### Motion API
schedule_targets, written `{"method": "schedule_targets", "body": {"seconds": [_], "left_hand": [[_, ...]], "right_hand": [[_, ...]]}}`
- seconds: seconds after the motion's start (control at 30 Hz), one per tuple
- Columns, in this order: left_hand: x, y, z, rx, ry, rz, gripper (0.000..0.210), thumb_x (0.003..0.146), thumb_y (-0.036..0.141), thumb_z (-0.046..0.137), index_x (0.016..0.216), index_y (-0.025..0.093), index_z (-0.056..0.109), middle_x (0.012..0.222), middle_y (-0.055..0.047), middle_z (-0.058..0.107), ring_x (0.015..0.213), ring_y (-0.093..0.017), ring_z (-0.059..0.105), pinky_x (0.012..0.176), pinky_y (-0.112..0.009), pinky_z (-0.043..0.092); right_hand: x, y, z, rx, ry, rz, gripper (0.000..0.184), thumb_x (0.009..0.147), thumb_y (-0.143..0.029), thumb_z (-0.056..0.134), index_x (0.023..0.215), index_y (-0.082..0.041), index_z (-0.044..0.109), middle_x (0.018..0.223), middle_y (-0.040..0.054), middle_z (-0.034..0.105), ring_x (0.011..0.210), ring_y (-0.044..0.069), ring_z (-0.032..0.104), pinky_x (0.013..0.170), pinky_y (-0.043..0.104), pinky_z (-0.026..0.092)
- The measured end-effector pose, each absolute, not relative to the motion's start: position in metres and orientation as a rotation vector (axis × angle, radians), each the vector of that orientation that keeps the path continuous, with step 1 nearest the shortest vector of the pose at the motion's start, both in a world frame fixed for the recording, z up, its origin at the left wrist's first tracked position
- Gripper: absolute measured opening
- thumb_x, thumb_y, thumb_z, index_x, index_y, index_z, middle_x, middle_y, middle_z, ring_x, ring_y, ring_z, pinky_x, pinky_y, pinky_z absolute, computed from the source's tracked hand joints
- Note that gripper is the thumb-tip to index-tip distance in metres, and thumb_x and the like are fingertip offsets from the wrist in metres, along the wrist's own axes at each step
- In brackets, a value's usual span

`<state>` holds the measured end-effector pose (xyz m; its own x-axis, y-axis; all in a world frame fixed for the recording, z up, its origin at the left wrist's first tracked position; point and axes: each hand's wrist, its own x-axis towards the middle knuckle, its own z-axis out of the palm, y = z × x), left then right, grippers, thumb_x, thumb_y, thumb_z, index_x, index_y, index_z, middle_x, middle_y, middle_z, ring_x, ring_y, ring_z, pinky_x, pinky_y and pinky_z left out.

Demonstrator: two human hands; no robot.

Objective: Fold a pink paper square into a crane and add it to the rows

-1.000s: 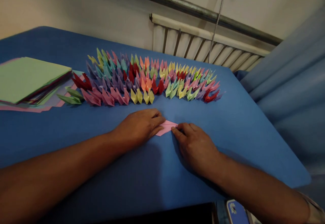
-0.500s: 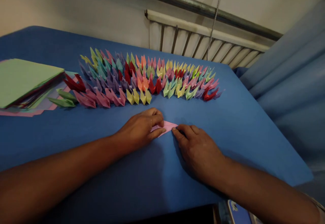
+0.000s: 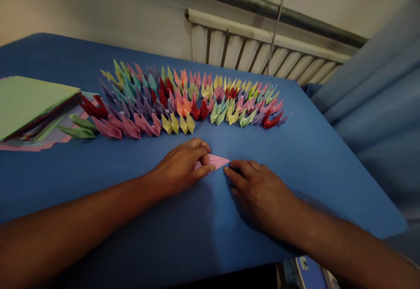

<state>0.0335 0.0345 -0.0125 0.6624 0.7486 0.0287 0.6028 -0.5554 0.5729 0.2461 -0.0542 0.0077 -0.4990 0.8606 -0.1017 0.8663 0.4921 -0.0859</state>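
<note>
A small pink folded paper [image 3: 217, 162] lies on the blue table, its pointed end toward the right. My left hand [image 3: 185, 162] grips the paper's left part, fingers curled over it and thumb along the near edge; that part is hidden beneath the hand. Just beside the paper's right tip is my right hand [image 3: 257, 188]. Its thumb and forefinger are slightly apart, with nothing visible between them. Beyond both hands stand rows of colourful folded paper cranes [image 3: 187, 123].
On the left, a stack of coloured paper sheets [image 3: 36, 101] rests on the blue table [image 3: 315, 175]. Behind the table are a radiator [image 3: 243, 44] and a thick pipe [image 3: 256, 7]. A blue curtain [image 3: 377, 105] hangs at the right.
My right thumb and forefinger have come off the paper's right tip and moved slightly right. My left hand keeps its hold on the paper. The view has shifted slightly.
</note>
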Motion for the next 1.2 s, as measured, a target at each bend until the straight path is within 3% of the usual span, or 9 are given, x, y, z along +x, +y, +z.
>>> {"method": "schedule_targets", "body": {"seconds": [0.47,1.2], "left_hand": [[0.036,0.032,-0.014,2.356,1.095,0.358,0.018,0.086,0.031,0.059,0.074,0.018,0.060,0.102,-0.004,0.061,0.097,-0.021,0.058,0.088,-0.035,0.043],[0.034,0.031,-0.017,2.405,1.062,0.411,0.015,0.086,0.026,0.057,0.074,0.018,0.059,0.101,-0.005,0.061,0.096,-0.021,0.058,0.087,-0.035,0.043]], "right_hand": [[0.241,-0.054,0.005,1.580,2.665,-0.201,0.048,0.099,-0.027,0.045,0.146,-0.022,0.042,0.134,0.0135,0.055,0.112,0.028,0.052,0.092,0.044,0.047],[0.240,-0.049,0.000,1.626,2.661,-0.183,0.051,0.094,-0.034,0.056,0.142,-0.017,0.048,0.126,0.0133,0.058,0.108,0.029,0.053,0.091,0.045,0.048]]}}
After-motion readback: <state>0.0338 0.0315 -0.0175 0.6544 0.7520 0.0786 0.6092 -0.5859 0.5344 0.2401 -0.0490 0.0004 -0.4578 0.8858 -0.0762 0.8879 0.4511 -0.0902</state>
